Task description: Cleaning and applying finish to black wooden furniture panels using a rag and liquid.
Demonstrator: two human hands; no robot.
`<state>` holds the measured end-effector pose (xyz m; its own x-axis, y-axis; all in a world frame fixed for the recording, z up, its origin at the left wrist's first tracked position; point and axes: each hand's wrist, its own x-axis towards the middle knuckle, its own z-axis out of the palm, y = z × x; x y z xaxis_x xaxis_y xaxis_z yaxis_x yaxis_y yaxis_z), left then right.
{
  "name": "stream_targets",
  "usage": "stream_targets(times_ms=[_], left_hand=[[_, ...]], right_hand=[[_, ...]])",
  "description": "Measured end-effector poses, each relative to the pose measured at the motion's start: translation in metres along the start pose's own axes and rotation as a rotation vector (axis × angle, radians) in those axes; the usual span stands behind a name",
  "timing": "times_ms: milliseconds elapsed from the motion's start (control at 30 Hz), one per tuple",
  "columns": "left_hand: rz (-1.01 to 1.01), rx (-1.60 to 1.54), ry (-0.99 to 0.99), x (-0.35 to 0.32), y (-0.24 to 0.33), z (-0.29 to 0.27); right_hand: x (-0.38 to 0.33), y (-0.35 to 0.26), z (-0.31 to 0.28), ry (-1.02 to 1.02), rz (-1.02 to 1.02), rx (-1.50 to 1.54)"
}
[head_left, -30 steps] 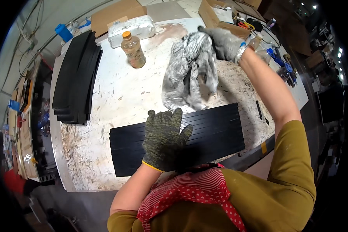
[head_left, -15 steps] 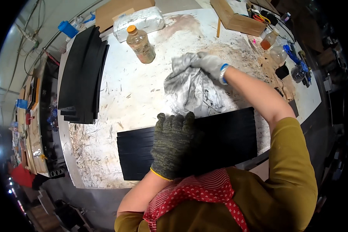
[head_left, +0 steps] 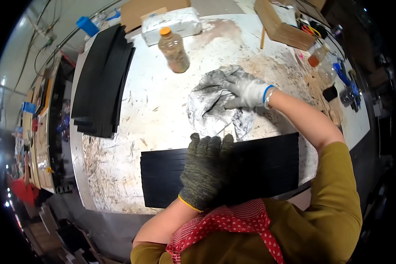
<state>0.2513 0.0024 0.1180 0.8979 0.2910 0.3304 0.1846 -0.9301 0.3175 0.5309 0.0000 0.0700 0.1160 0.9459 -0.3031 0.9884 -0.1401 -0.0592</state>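
Observation:
My left hand (head_left: 204, 169), in a dark green-grey knit glove with a yellow hem, lies flat with its fingers stretched forward. It rests on a black stack of thin, flat strips (head_left: 268, 163) at the near edge of the table. Beyond the stack, my right hand (head_left: 251, 91) wears a pale, smudged glove with a blue cuff. Its thumb and fingers are set around part of a crumpled white rag (head_left: 211, 110) with black stains. The rag lies on the table; the fingertips blend into its folds.
On the stained white table (head_left: 149, 101), curved black sheets (head_left: 102, 83) are piled at the left. An orange-capped bottle (head_left: 175, 52) stands behind the rag, near a white wrapped package (head_left: 171, 25). A cardboard box (head_left: 290, 33) and small bottles (head_left: 317, 56) line the far right.
My right hand has opened out from its bunched grip, and the rag has sunk flatter onto the table. My left hand stays on the black stack. The whole view has shifted slightly.

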Motion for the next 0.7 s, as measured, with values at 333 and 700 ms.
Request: stream_targets(times_ms=[333, 700], left_hand=[[-0.045, 0.018, -0.036, -0.002, 0.0, 0.005], [-0.026, 0.041, -0.037, 0.004, 0.003, -0.001]], right_hand=[[0.162, -0.066, -0.025, 0.526, 0.333, 1.02], [0.178, -0.035, -0.03, 0.722, 0.047, 1.098]])
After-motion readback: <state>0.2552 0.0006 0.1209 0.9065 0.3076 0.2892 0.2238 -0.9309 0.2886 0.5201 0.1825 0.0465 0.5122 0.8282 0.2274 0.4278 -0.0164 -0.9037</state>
